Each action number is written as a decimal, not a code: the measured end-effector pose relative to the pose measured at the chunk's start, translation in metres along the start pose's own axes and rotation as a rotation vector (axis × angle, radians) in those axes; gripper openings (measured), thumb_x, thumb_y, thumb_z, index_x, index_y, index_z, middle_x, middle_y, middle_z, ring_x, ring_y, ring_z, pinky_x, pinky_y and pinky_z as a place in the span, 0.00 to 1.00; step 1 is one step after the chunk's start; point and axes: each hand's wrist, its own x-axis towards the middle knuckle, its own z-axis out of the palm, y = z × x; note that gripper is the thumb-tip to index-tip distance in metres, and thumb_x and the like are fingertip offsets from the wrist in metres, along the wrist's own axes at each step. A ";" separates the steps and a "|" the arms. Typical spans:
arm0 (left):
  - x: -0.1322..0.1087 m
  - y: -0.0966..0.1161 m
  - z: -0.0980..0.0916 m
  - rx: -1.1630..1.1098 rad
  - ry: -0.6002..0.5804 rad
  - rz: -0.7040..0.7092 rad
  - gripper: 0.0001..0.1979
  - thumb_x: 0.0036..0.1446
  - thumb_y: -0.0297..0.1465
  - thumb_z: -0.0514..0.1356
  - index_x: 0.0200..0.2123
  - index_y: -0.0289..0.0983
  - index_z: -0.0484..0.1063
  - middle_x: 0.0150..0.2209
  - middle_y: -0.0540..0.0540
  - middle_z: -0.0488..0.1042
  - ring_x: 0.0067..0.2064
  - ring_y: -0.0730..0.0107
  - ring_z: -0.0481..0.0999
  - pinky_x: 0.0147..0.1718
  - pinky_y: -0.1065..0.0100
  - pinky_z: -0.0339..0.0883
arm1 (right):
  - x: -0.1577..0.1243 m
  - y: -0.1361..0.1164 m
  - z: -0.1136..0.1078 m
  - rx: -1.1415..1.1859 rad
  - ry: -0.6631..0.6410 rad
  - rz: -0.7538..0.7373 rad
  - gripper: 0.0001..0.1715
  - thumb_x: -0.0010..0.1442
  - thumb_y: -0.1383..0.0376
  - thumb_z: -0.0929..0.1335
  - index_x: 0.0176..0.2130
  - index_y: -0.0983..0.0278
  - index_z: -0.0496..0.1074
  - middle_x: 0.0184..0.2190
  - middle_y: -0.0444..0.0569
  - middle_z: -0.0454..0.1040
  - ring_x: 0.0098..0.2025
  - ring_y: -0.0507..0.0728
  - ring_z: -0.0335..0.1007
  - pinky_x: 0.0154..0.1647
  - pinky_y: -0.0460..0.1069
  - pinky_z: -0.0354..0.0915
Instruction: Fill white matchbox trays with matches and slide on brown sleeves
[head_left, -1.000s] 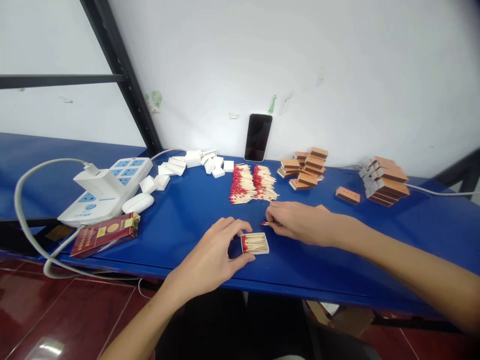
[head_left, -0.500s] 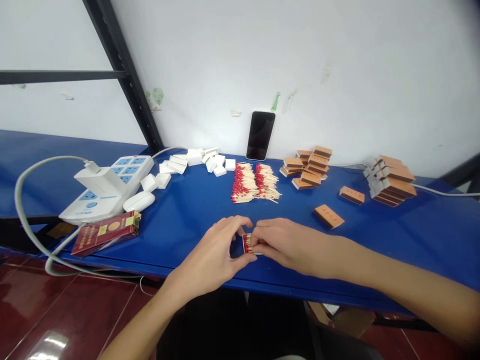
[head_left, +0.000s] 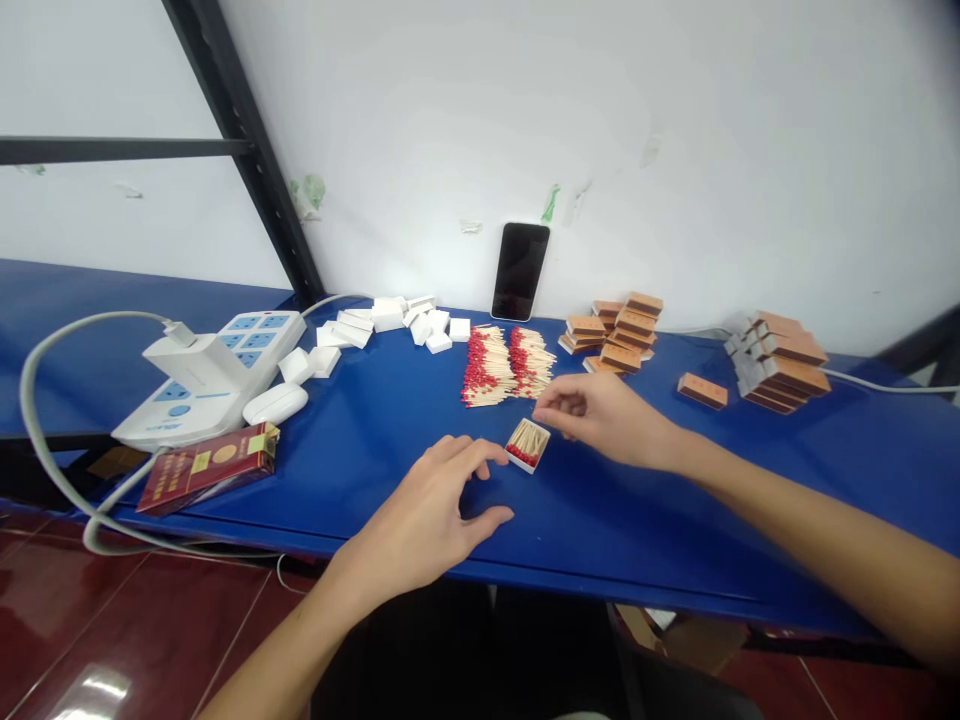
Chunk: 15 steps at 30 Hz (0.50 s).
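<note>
A small white matchbox tray (head_left: 527,462) filled with red-headed matches (head_left: 528,440) sits on the blue shelf in front of me, slightly turned. My left hand (head_left: 442,500) lies just left of it, thumb and fingers apart, with the index fingertip close to the tray's left corner. Just beyond the tray's right side is my right hand (head_left: 592,415), its fingers curled in and thumb pressed near them. Whether anything is between those fingertips is hidden. Past both hands lie two heaps of loose matches (head_left: 487,368), side by side.
Empty white trays (head_left: 356,327) are scattered at back left. Matchboxes (head_left: 626,335) stand piled at back right, with another stack (head_left: 784,365) farther right and a single matchbox (head_left: 703,391) between. A phone (head_left: 521,270) leans on the wall. A power strip (head_left: 225,370) and red packet (head_left: 214,465) lie left.
The filled tray has moved away from me and slightly right, and turned. My left hand has let go of it. My right hand has moved forward and right, now covering where a matchbox lay.
</note>
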 end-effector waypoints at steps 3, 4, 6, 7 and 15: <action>0.001 0.001 0.000 0.020 0.003 -0.006 0.16 0.60 0.33 0.65 0.50 0.46 0.67 0.43 0.51 0.71 0.46 0.63 0.69 0.45 0.64 0.64 | 0.000 0.013 -0.001 -0.026 0.036 0.015 0.11 0.64 0.60 0.65 0.37 0.64 0.74 0.24 0.44 0.71 0.24 0.52 0.65 0.26 0.48 0.62; 0.001 0.001 0.000 0.024 0.006 -0.011 0.16 0.61 0.34 0.64 0.50 0.46 0.67 0.44 0.50 0.70 0.46 0.63 0.69 0.45 0.64 0.64 | -0.001 0.014 -0.001 -0.069 0.034 -0.014 0.11 0.63 0.62 0.64 0.40 0.64 0.74 0.26 0.45 0.72 0.25 0.52 0.65 0.26 0.48 0.62; 0.001 0.002 -0.001 0.026 0.011 -0.017 0.15 0.62 0.36 0.63 0.51 0.46 0.67 0.48 0.50 0.70 0.46 0.63 0.70 0.45 0.65 0.65 | -0.005 0.011 0.001 -0.144 -0.030 -0.097 0.16 0.61 0.67 0.63 0.48 0.63 0.73 0.32 0.47 0.73 0.27 0.52 0.66 0.29 0.49 0.63; 0.001 0.003 -0.001 0.026 0.012 -0.015 0.15 0.63 0.36 0.62 0.52 0.46 0.66 0.49 0.50 0.70 0.46 0.64 0.70 0.45 0.65 0.65 | -0.007 0.007 0.003 -0.163 -0.079 -0.132 0.21 0.59 0.70 0.63 0.52 0.63 0.72 0.34 0.47 0.73 0.28 0.53 0.66 0.30 0.49 0.64; 0.001 0.002 -0.002 0.027 0.009 0.010 0.19 0.64 0.35 0.61 0.56 0.46 0.64 0.53 0.49 0.67 0.48 0.65 0.71 0.50 0.64 0.66 | -0.023 -0.007 0.001 -0.239 -0.162 -0.121 0.26 0.60 0.71 0.62 0.57 0.64 0.69 0.34 0.48 0.75 0.33 0.55 0.70 0.35 0.50 0.65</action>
